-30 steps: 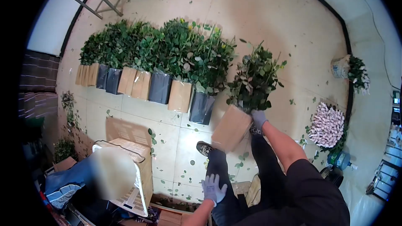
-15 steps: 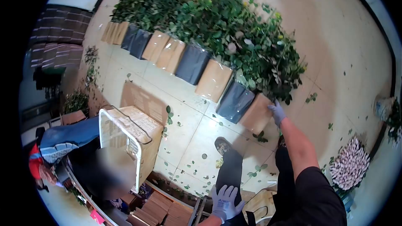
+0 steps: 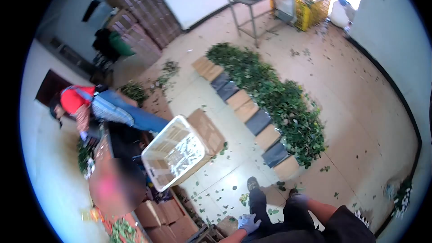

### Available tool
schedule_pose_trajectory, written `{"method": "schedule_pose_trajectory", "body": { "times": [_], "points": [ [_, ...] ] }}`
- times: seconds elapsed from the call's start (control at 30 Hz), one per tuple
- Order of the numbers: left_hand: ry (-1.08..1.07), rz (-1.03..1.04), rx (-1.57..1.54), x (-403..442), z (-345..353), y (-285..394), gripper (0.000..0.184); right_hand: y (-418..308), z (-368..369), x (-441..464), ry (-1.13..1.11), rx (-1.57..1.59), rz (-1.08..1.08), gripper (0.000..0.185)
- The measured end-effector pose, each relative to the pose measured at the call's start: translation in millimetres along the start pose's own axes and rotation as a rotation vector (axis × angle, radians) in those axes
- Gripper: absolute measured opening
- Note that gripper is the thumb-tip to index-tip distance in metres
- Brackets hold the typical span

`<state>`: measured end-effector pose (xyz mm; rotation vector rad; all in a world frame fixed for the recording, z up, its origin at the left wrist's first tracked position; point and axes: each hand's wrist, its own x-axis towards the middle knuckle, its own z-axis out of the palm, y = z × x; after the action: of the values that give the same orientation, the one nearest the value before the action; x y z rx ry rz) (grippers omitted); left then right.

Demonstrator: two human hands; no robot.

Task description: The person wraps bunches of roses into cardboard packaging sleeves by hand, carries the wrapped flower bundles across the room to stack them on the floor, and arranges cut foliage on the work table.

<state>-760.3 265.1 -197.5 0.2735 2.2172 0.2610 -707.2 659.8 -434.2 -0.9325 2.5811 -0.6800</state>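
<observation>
My left hand (image 3: 249,223), in a pale glove, rests on my left thigh with its fingers spread. Near my right knee is my right hand (image 3: 298,199), also gloved; its fingers are too dark and blurred to make out. Ahead on the floor lies a row of leafy green bunches (image 3: 274,90), their stem ends wrapped in brown and dark sleeves. The nearest brown wrapped bundle (image 3: 286,167) lies at the row's near end, apart from both hands.
A white plastic basket (image 3: 204,155) lies tipped at centre left. Beside it a person in red (image 3: 76,100) bends over a bench with brown cardboard pieces (image 3: 168,211). A metal table (image 3: 252,0) and yellow crate (image 3: 310,11) stand at the back.
The brown wrapped bundle went from my right hand's grip to the end of the row. My right hand has let go and drawn back to my knee. The view has swung left and up.
</observation>
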Motion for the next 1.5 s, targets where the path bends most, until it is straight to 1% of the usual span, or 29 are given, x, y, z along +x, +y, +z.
{"method": "schedule_pose_trajectory", "body": {
  "times": [0.07, 0.13, 0.17, 0.2, 0.23, 0.27, 0.3, 0.33, 0.4, 0.47, 0.57, 0.6, 0.63, 0.7, 0.83, 0.9, 0.93, 0.97, 1.0, 1.07, 1.1, 1.13, 1.2, 1.27, 1.33, 1.37, 1.4, 1.47, 1.5],
  "points": [
    [-0.085, -0.178, -0.097, -47.8, -0.5, -21.1, 0.06, -43.0, -128.1, -21.6, -0.283, 0.319, 0.368, 0.029],
    [-0.035, -0.303, -0.03, -115.4, 26.1, -38.1, 0.056, -47.2, -178.7, -21.5, -0.747, 0.033, 0.502, 0.032],
    [-0.053, -0.427, -0.093, -147.4, 40.6, -34.7, 0.055, -35.0, -186.9, -16.9, -0.769, -0.066, 0.457, 0.028],
    [-0.072, -0.548, -0.181, -178.1, 63.2, -23.5, 0.054, -23.6, -194.7, -8.0, -0.733, -0.053, 0.428, 0.024],
    [-0.045, -0.647, -0.308, -205.5, 95.0, -9.7, 0.058, -4.8, -193.5, -3.0, -0.692, 0.068, 0.466, 0.019],
    [-0.028, -0.74, -0.432, -228.2, 132.8, 4.8, 0.061, 8.0, -189.6, 9.1, -0.513, 0.796, 0.892, 0.015],
    [-0.049, -0.737, -0.52, -246.9, 180.1, 15.9, 0.062, 8.0, -197.4, 25.9, -0.358, 1.144, 1.176, 0.011],
    [-0.064, -0.715, -0.597, -256.7, 224.7, 37.2, 0.062, 9.0, -205.1, 46.9, -0.322, 1.204, 1.225, 0.008],
    [-0.078, -0.738, -0.866, -264.3, 285.5, 82.4, 0.06, 2.3, -214.0, 93.5, -0.375, 1.129, 1.148, 0.008],
    [0.066, -0.732, -1.269, -251.5, 350.1, 117.9, 0.057, -7.0, -209.5, 155.2, -0.428, 1.057, 1.042, 0.01],
    [0.12, -0.692, -1.373, -250.6, 342.5, 137.6, 0.055, -98.1, -228.1, 229.4, -0.405, 1.012, 0.93, 0.009],
    [0.146, -0.681, -1.389, -247.3, 341.0, 137.7, 0.055, -128.4, -226.6, 249.9, -0.463, 1.016, 0.878, 0.009],
    [0.18, -0.668, -1.39, -245.9, 337.0, 130.7, 0.055, -158.0, -220.5, 269.3, -0.522, 1.018, 0.831, 0.009],
    [0.248, -0.651, -1.38, -243.3, 333.7, 115.5, 0.054, -226.6, -195.1, 294.4, -0.527, 1.0, 0.721, 0.011],
    [0.388, -0.672, -1.321, -268.4, 332.6, 59.9, 0.054, -394.0, -158.3, 309.2, -0.805, 0.981, 0.511, 0.018],
    [0.487, -0.737, -1.281, -295.8, 336.8, 29.1, 0.053, -459.5, -126.8, 308.3, -0.936, 1.015, 0.493, 0.02],
    [0.572, -0.762, -1.3, -311.0, 346.0, 19.6, 0.042, -484.2, -106.7, 313.0, -1.013, 1.01, 0.481, 0.021],
    [0.593, -0.884, -1.45, -328.4, 338.7, 10.0, 0.038, -510.0, -89.4, 320.7, -1.088, 1.011, 0.466, 0.022],
    [0.578, -0.883, -1.449, -345.3, 339.2, 2.6, 0.038, -559.4, -104.1, 317.6, -1.033, 0.978, 0.393, 0.023],
    [0.827, -1.088, -1.323, -367.0, 337.6, -16.1, 0.038, -620.7, -94.6, 332.7, -1.02, 0.989, 0.296, 0.021],
    [0.892, -1.134, -1.444, -375.3, 338.0, -22.2, 0.04, -635.0, -75.9, 346.9, -1.0, 0.987, 0.182, 0.023],
    [0.875, -1.134, -1.446, -381.8, 337.5, -23.1, 0.04, -672.9, -93.4, 348.9, -0.9, 0.888, 0.205, 0.027],
    [0.977, -1.192, -1.748, -397.3, 327.5, -29.6, 0.041, -715.3, -91.8, 374.4, -0.897, 0.942, 0.13, 0.035],
    [1.001, -1.197, -1.716, -382.3, 357.9, -30.7, 0.041, -744.4, -66.4, 400.8, -0.816, 1.003, -0.012, 0.034],
    [0.875, -1.195, -1.705, -378.1, 357.4, -27.0, 0.042, -786.7, -64.2, 421.9, -0.785, 0.993, -0.081, 0.032],
    [0.907, -1.166, -1.663, -363.0, 377.0, -20.6, 0.036, -803.6, -61.6, 434.1, -0.744, 0.885, -0.226, 0.032],
    [0.907, -1.179, -1.678, -364.7, 375.9, -14.8, 0.036, -820.0, -49.4, 446.9, -0.763, 0.878, -0.229, 0.032],
    [1.196, -1.117, -0.942, -374.9, 360.6, 1.0, 0.023, -853.2, -15.3, 469.2, -0.698, 0.736, -0.452, 0.035],
    [0.79, -1.145, -1.016, -389.2, 349.4, -11.7, 0.013, -876.4, -14.3, 473.9, -0.695, 0.673, -0.496, 0.036]
  ]
}}
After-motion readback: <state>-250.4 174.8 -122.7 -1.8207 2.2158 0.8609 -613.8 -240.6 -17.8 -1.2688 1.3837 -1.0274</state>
